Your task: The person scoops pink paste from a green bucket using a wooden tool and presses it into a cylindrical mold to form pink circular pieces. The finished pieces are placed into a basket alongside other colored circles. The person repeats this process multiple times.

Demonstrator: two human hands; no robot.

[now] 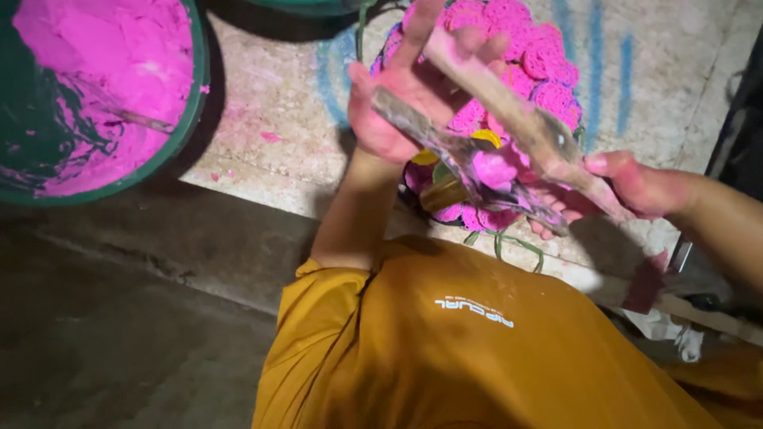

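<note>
My left hand (397,103), smeared pink, is closed around the end of a narrow metal blade (445,151) that slants down to the right with pink paste on its tip. My right hand (636,187) grips the lower end of a long wooden-handled tool (509,111), which crosses over the blade and reaches up past my left fingers. Both tools meet above a moulded flower (540,56) with pink petals, a yellow centre (486,137) and a green stem (524,246). My orange shirt (477,349) fills the bottom of the view.
A green basin (171,143) holding bright pink paste (119,56) sits at the top left. The flower lies on a pale concrete slab (270,119) with blue strokes (596,63). A dark step runs below it. A reddish tool (645,284) lies at the right.
</note>
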